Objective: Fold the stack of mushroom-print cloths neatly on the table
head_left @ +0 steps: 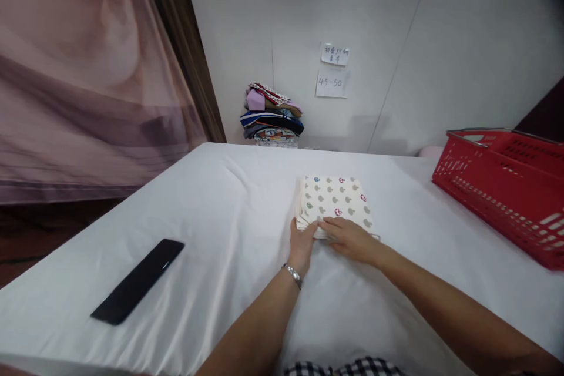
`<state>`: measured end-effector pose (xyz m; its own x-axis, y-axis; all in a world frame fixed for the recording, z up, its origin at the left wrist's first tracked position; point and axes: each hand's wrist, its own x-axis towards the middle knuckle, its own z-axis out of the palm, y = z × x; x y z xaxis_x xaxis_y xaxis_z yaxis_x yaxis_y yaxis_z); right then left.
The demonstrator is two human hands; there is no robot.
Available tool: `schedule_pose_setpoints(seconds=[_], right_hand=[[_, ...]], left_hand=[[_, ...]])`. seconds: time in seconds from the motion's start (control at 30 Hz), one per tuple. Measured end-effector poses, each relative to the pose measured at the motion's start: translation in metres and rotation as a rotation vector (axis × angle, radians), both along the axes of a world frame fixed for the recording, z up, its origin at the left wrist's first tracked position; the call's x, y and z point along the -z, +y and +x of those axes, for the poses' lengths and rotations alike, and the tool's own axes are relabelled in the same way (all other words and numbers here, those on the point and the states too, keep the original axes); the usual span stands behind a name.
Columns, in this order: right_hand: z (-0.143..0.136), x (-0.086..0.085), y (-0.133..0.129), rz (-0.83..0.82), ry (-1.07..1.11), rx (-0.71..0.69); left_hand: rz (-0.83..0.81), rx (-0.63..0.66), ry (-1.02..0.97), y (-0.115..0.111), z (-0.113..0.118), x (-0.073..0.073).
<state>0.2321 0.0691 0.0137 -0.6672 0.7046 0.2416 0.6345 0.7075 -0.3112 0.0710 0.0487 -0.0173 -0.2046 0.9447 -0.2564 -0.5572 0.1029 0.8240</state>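
A folded cloth [335, 195] lies on the white table [198, 200], a bit right of the middle. It is cream, with rows of little mushroom shapes. Most are gray, and a few are red, blue or green. Its layers show on the left side.

The left hand [303, 242] is at the near left corner of the cloth, with its thumb by the near edge. I cannot tell if it is pinching the corner. The right hand [350, 239] touches the near edge, with its fingers pointing left, close to the left thumb. I cannot tell if it is gripping or just pressing. A silver band [292, 275] is on the left wrist.

To the near left lies a long, flat black thing [138, 282]. On the right sits a red basket [506, 182] with holes. Past the far edge is a messy pile of folded cloths [272, 114]. Two white papers [331, 83] hang on the far wall [365, 6]. The lower one says 45-50. A pink curtain [88, 70] hangs at the far left.
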Motion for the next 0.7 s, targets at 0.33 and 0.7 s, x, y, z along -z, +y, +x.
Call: schedule_pose_setpoints(seconds=[0.33,0.7], right_hand=[[0.093,-0.017,0.124,-0.709,0.83,0.899],[0.092,-0.002,0.163,-1.033,0.848,0.834]], left_hand=[[-0.044,0.018,-0.036,-0.003,-0.001,-0.008],[-0.056,0.029,-0.058,-0.005,-0.001,-0.01]])
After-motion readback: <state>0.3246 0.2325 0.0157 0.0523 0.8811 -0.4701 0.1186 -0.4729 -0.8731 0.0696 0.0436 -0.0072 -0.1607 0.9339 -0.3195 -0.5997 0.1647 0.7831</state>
